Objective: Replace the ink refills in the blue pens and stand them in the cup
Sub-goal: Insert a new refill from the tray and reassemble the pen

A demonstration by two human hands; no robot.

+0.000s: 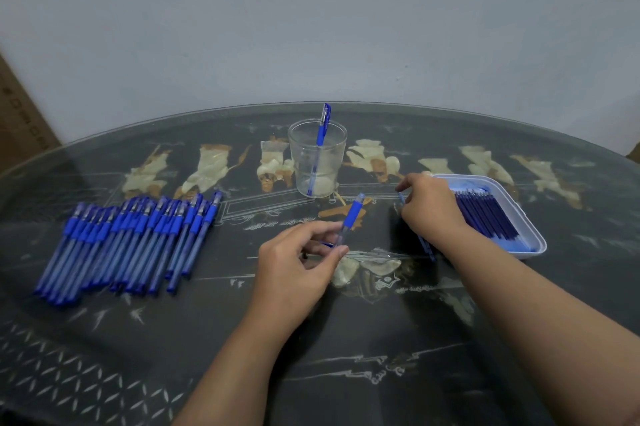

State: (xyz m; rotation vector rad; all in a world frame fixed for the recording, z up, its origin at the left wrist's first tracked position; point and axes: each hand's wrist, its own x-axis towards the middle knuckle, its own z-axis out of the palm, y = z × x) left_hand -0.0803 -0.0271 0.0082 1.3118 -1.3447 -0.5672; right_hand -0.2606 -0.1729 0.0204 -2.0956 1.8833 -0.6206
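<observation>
Both my forearms come in bare, the left from the bottom centre and the right from the lower right corner. My left hand (298, 262) is turned back-up, fingers curled, with thumb and fingertips pinching a pen (352, 214) that tilts up and away. My right hand (431, 203) is farther out, knuckles up, fingers bent down around a thin refill (426, 247) that runs beneath the wrist.
</observation>
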